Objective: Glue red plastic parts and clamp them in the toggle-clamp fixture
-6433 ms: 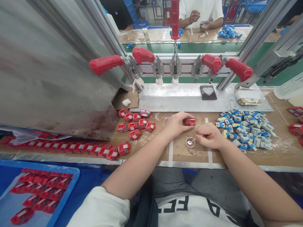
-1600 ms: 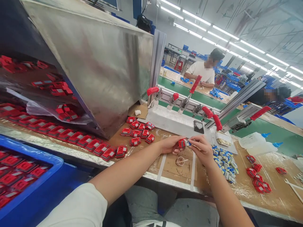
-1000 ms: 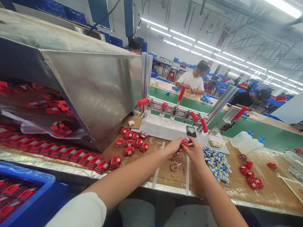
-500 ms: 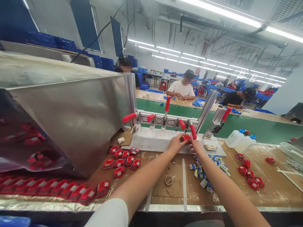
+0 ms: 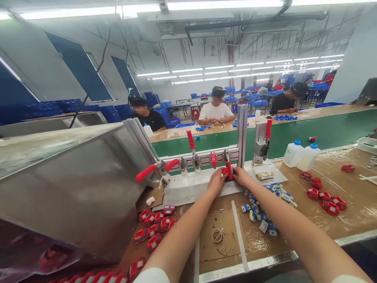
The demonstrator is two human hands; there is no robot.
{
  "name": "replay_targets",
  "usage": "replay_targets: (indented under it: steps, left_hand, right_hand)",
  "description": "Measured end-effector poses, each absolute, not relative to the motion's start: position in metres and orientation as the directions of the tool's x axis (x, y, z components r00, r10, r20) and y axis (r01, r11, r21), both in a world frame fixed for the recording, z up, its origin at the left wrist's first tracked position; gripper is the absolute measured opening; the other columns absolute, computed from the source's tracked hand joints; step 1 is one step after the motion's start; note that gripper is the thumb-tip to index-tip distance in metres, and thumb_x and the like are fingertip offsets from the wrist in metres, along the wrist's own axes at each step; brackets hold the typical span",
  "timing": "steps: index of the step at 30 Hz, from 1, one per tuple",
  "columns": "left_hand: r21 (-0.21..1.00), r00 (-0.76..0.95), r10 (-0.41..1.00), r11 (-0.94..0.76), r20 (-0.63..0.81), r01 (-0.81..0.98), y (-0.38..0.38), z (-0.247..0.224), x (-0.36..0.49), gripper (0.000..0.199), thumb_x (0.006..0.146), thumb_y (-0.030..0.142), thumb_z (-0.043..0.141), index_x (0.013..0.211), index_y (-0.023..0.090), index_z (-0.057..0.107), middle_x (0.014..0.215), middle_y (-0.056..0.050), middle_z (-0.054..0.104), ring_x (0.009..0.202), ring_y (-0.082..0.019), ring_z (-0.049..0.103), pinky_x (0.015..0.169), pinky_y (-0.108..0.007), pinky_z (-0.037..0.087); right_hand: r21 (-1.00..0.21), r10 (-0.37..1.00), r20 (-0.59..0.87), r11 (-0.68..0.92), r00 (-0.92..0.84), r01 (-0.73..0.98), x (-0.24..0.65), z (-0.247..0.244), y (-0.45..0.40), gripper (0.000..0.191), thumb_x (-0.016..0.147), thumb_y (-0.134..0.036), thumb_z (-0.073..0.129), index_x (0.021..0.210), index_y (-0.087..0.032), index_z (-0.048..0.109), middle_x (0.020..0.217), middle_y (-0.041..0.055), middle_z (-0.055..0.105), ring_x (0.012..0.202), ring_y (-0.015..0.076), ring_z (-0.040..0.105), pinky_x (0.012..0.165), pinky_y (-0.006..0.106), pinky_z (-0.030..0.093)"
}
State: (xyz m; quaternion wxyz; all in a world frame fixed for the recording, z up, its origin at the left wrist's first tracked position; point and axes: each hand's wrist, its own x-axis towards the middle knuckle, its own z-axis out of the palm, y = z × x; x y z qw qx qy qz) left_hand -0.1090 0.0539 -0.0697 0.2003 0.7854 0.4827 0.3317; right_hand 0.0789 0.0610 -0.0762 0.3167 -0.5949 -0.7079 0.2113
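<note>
My left hand [image 5: 217, 181] is closed on the left side of a small red and black part [image 5: 224, 171], which sits under the rightmost toggle clamp on the bench fixture. The clamp's red handle [image 5: 229, 171] hangs down in front of the part. At the part's right side is my right hand [image 5: 242, 177], its fingertips close to the part's dark edge; their exact grip is too small to make out. A metal base plate [image 5: 182, 192] lies below the row of red-handled clamps.
Red parts [image 5: 153, 230] are piled left of my left forearm, more [image 5: 330, 204] at the right. Blue and white blocks [image 5: 264, 226] lie by my right forearm. A small round cup [image 5: 217, 235] stands between. Two bottles [image 5: 308, 157] stand behind. People sit across the green barrier [image 5: 294, 135].
The view has tilted and shifted. The rightmost clamp's red handle, slanted before, now hangs nearly straight down over the part. My right hand has moved from beside that handle to the part's right side.
</note>
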Motion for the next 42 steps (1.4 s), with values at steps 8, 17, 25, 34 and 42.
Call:
replay_targets:
  steps: [8,17,25,34,42]
  left_hand:
    - [0.65,0.296,0.896,-0.443,0.33,0.617,0.049,-0.072,-0.115,0.037,0.098,0.028,0.057,0.133,0.018,0.057,0.134,-0.013,0.066,0.127,-0.027,0.06,0.11,-0.042,0.045]
    - [0.67,0.295,0.902,-0.433,0.316,0.603,0.046,-0.065,-0.112,0.036,0.095,0.026,0.061,0.13,0.019,0.062,0.134,-0.013,0.067,0.127,-0.028,0.06,0.11,-0.043,0.045]
    - [0.695,0.294,0.905,-0.425,0.308,0.579,0.062,-0.068,-0.101,0.038,0.098,0.026,0.056,0.135,0.017,0.059,0.137,-0.015,0.065,0.128,-0.029,0.06,0.111,-0.044,0.045]
    - [0.74,0.307,0.887,-0.459,0.346,0.493,0.074,-0.079,-0.095,0.044,0.101,0.03,0.052,0.142,0.014,0.053,0.145,-0.017,0.059,0.138,-0.028,0.053,0.119,-0.043,0.038]
    - [0.749,0.313,0.88,-0.469,0.356,0.468,0.076,-0.08,-0.094,0.041,0.101,0.028,0.051,0.14,0.015,0.054,0.14,-0.015,0.062,0.133,-0.028,0.057,0.116,-0.044,0.041]
  right_hand:
    - [-0.858,0.96,0.27,0.203,0.078,0.472,0.062,-0.057,0.041,0.027,0.094,-0.027,0.039,0.106,-0.019,0.062,0.105,0.0092,0.073,0.102,0.0231,0.068,0.092,0.036,0.051]
    - [-0.892,0.912,0.408,0.407,0.035,-0.196,0.052,-0.001,-0.014,0.027,0.09,-0.041,0.049,0.111,-0.024,0.047,0.073,-0.0023,0.064,0.064,0.0177,0.059,0.062,0.03,0.049]
    - [-0.833,0.839,0.543,0.541,0.011,-0.118,0.05,0.038,-0.007,0.05,0.091,-0.053,0.067,0.127,-0.019,0.061,0.084,0.0036,0.069,0.069,0.016,0.06,0.064,0.029,0.05]
    - [-0.859,0.859,0.51,0.511,-0.04,0.019,0.065,0.035,-0.018,0.039,0.089,-0.051,0.069,0.115,-0.021,0.065,0.077,0.0002,0.067,0.067,0.0148,0.059,0.059,0.027,0.048]
    - [-0.875,0.876,0.476,0.481,-0.078,0.063,0.068,0.003,-0.025,0.033,0.089,-0.046,0.071,0.11,-0.022,0.065,0.087,0.0037,0.073,0.077,0.018,0.066,0.067,0.031,0.052]
